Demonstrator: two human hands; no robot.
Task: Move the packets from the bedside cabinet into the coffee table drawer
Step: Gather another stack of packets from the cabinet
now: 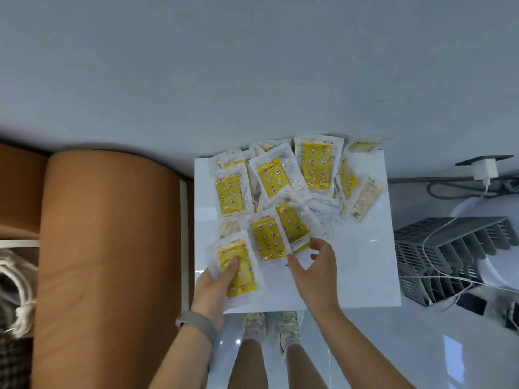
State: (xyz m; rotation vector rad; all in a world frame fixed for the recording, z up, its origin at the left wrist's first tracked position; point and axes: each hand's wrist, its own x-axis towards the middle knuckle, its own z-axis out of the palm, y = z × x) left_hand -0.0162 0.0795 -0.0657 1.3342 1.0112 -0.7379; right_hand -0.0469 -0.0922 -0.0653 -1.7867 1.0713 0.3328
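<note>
A: Many packets (286, 186) lie in a heap on the white bedside cabinet (362, 265). They are clear bags with yellow inside, and little stars and moons on them. Where are our hands?

B: We see both hands at the near edge of the heap. Our left hand (214, 287) holds one packet (236, 265). The thumb lies on top of the yellow part and the other fingers are curled under it, so we cannot see them well.

A: Is that packet up in the air?

B: We cannot tell. It sits at the near left corner of the cabinet top, just beside the heap.

A: And the right hand (314, 270)?

B: It is half open, with nothing in it. The fingers (318, 244) bend a little and the thumb sticks out to the left. The fingertips are at the near edge of another packet (269, 237). That one lies flat, partly on top of its neighbours.

A: What else do we see?

B: A grey band (198, 325) is on our left wrist. A brown padded headboard (106, 262) stands to the left of the cabinet. On the right is a grey slotted rack (449, 254) with white cables (438, 234) over it, and a white charger (484, 169) is plugged in behind. Our shoes (271, 324) show on the shiny floor below the cabinet.
</note>
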